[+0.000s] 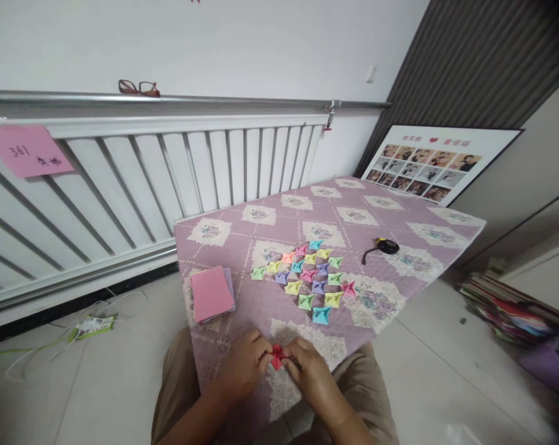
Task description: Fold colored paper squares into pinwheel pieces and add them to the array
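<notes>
A small red folded paper piece (277, 357) is pinched between my two hands, just above the near part of the cloth-covered table. My left hand (246, 361) grips its left side and my right hand (308, 369) its right side, fingers closed on the paper. The fingers hide its outer edges. Beyond my hands, several small folded paper pieces (320, 315) in blue, green, yellow, purple, pink and orange lie in slanting rows. To the left of these rests a stack of square paper sheets (211, 294), pink on top with purple showing beneath.
A black tape measure (388, 246) lies on the purple floral tablecloth (242, 247), right of the rows. A white radiator (242, 164) borders the table's far left side, with glasses (139, 88) on its pipe. A photo board (439, 162) leans at the back right. A power strip (93, 326) sits on the floor.
</notes>
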Demonstrator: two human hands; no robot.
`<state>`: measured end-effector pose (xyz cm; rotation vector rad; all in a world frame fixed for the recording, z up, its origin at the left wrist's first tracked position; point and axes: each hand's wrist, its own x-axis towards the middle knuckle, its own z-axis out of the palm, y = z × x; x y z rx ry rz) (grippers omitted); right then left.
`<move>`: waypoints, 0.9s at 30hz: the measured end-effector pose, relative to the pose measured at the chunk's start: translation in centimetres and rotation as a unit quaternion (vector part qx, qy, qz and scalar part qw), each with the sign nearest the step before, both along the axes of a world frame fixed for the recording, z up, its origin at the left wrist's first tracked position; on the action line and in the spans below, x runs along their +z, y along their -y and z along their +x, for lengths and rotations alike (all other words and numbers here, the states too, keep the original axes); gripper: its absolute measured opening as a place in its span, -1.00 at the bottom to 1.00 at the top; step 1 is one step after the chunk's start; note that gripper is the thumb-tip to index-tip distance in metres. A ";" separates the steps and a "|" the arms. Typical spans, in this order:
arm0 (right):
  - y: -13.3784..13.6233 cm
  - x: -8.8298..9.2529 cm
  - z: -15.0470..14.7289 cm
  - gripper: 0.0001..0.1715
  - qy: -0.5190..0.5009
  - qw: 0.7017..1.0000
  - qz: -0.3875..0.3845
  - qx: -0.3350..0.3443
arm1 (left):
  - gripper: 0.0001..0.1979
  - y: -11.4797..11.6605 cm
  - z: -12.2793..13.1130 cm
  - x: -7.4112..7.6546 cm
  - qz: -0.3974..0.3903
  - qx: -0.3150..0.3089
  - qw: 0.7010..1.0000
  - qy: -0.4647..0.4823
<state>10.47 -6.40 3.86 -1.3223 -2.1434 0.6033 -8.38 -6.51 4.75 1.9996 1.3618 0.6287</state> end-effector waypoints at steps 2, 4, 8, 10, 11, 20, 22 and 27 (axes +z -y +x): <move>-0.1 0.7 0.2 -0.84 -0.054 0.998 -0.012 0.007 | -0.87 0.0 -0.1 0.2 -0.005 0.017 0.999 0.051; -0.2 1.3 0.3 -0.82 -0.103 0.994 -0.027 0.007 | -0.90 0.0 -0.1 0.4 -0.012 0.045 0.994 0.097; -0.1 2.0 0.4 -0.76 -0.188 0.980 -0.057 -0.021 | -0.91 0.2 -0.1 0.5 -0.067 0.102 0.973 0.194; 0.0 1.8 0.5 -0.73 -0.230 0.969 -0.082 -0.047 | -0.89 0.4 0.0 0.4 -0.100 0.121 0.960 0.231; 0.0 1.6 0.5 -0.73 -0.246 0.963 -0.097 -0.060 | -0.89 0.4 0.0 0.2 -0.111 0.129 0.955 0.242; 0.3 -0.8 0.7 -0.75 -0.183 0.976 -0.065 -0.098 | -0.91 0.1 0.5 -1.9 -0.087 0.152 0.976 0.126; 0.3 -1.0 0.6 -0.80 -0.167 0.980 -0.055 -0.094 | -0.89 0.2 0.6 -1.8 -0.070 0.141 0.984 0.078; 0.1 -1.6 0.6 -0.87 -0.112 0.991 -0.020 -0.065 | -0.82 0.6 0.4 -1.8 -0.002 0.080 0.996 -0.035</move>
